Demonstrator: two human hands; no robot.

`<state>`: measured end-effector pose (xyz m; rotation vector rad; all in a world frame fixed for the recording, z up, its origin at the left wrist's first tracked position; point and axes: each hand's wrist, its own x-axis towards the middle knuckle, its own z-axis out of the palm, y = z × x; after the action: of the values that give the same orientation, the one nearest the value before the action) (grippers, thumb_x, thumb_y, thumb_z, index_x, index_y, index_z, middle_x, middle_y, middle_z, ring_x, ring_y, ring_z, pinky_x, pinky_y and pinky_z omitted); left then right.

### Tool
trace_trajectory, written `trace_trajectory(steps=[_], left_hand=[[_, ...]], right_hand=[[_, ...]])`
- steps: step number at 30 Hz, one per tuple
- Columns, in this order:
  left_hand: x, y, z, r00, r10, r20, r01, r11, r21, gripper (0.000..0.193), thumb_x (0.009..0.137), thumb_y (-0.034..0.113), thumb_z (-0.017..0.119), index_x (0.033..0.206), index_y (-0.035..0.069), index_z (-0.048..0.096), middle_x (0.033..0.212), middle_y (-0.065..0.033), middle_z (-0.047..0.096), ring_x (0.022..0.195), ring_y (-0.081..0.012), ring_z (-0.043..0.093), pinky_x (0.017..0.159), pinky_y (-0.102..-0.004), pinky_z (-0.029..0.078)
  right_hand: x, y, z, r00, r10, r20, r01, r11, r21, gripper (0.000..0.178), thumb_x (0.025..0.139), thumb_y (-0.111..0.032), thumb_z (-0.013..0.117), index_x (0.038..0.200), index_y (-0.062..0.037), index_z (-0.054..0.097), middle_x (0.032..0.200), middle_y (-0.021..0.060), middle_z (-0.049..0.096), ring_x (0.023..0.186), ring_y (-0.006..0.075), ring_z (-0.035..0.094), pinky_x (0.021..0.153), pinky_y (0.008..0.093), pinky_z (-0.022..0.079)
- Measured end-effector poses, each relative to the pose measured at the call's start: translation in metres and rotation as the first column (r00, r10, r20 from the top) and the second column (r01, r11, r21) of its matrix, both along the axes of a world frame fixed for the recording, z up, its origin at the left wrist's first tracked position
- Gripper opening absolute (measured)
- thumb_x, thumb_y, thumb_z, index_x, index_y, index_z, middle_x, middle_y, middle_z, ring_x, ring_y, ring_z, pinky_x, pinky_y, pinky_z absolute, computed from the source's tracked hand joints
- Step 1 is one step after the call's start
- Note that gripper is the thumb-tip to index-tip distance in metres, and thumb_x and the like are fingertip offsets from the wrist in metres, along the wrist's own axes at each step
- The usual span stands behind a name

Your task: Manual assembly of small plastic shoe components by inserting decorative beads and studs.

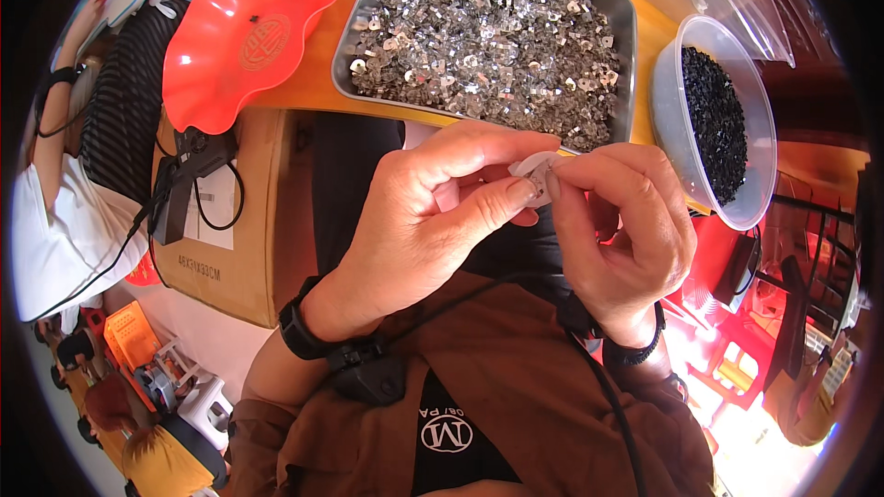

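Observation:
In front of my chest, my left hand (433,212) pinches a small whitish, rounded piece (534,166) between thumb and fingers. My right hand (631,225) meets it from the other side, its thumb and forefinger closed at the piece's right edge. Whether those right fingertips hold a second, smaller part is hidden. Just beyond both hands, a grey metal tray (346,83) holds a heap of small shiny metal pieces (488,32).
A clear round tub (760,143) with small black pieces (714,124) stands at the right. A red wavy-rimmed dish (207,55) lies at the left of the orange table (313,64). Below it are a cardboard box (249,258) and black cables. Other people sit at the far left.

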<state>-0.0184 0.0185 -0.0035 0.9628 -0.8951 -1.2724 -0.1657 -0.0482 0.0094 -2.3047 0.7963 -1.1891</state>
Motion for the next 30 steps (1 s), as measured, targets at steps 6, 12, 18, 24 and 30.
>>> trace_trajectory(steps=[6, 12, 18, 24, 30], left_hand=[[-0.003, -0.001, 0.004, 0.982, 0.077, 0.171, -0.068, 0.996, -0.06, 0.026, 0.09, 0.005, 0.056, 0.114, -0.006, 0.057, 0.108, -0.0089, 0.058, 0.098, -0.0136, 0.057, 0.085, -0.0256, 0.047], [-0.01, 0.0, 0.004, 0.967, 0.185, 0.174, -0.172, 0.981, -0.087, 0.021, 0.091, 0.0, 0.052, 0.11, -0.008, 0.058, 0.104, -0.0096, 0.06, 0.093, -0.0126, 0.059, 0.082, -0.0246, 0.048], [-0.015, -0.005, 0.0, 0.941, 0.281, 0.19, -0.267, 0.959, -0.097, 0.019, 0.091, -0.004, 0.049, 0.107, -0.008, 0.058, 0.096, -0.0098, 0.064, 0.084, -0.0099, 0.06, 0.075, -0.0224, 0.05], [-0.013, -0.009, -0.005, 0.929, 0.321, 0.185, -0.323, 0.946, -0.024, 0.02, 0.091, -0.002, 0.05, 0.109, -0.007, 0.058, 0.096, -0.0095, 0.064, 0.083, -0.0105, 0.061, 0.072, -0.0233, 0.051], [-0.006, -0.004, -0.005, 0.981, 0.172, -0.092, -0.164, 0.982, 0.091, 0.028, 0.091, 0.005, 0.054, 0.117, -0.004, 0.053, 0.108, -0.0123, 0.06, 0.095, -0.0183, 0.061, 0.083, -0.0319, 0.052]], right_hand=[[0.003, 0.002, -0.005, 0.998, -0.068, 0.0, 0.068, 0.996, -0.052, 0.022, 0.063, 0.009, 0.07, 0.081, -0.0013, 0.064, 0.077, 0.0081, 0.06, 0.06, 0.0199, 0.06, 0.051, 0.0283, 0.048], [-0.003, -0.004, -0.007, 0.997, 0.034, -0.076, -0.053, 0.961, -0.271, 0.032, 0.058, 0.006, 0.069, 0.09, 0.0009, 0.064, 0.078, 0.0077, 0.057, 0.06, 0.0191, 0.058, 0.051, 0.0281, 0.048], [-0.005, -0.008, -0.011, 0.982, 0.069, -0.175, -0.136, 0.905, -0.404, 0.043, 0.055, -0.001, 0.065, 0.097, 0.0035, 0.063, 0.076, 0.0062, 0.053, 0.062, 0.0173, 0.055, 0.052, 0.0279, 0.047], [-0.001, -0.007, -0.01, 0.94, -0.029, -0.34, -0.138, 0.879, -0.456, 0.047, 0.055, 0.0, 0.063, 0.102, -0.0001, 0.064, 0.075, 0.0022, 0.052, 0.062, 0.0151, 0.054, 0.053, 0.0276, 0.047], [-0.002, -0.009, -0.017, 0.99, 0.132, 0.04, -0.135, 0.987, 0.089, 0.034, 0.068, 0.005, 0.069, 0.101, -0.0039, 0.068, 0.078, 0.0048, 0.057, 0.065, 0.0143, 0.057, 0.056, 0.0239, 0.047]])
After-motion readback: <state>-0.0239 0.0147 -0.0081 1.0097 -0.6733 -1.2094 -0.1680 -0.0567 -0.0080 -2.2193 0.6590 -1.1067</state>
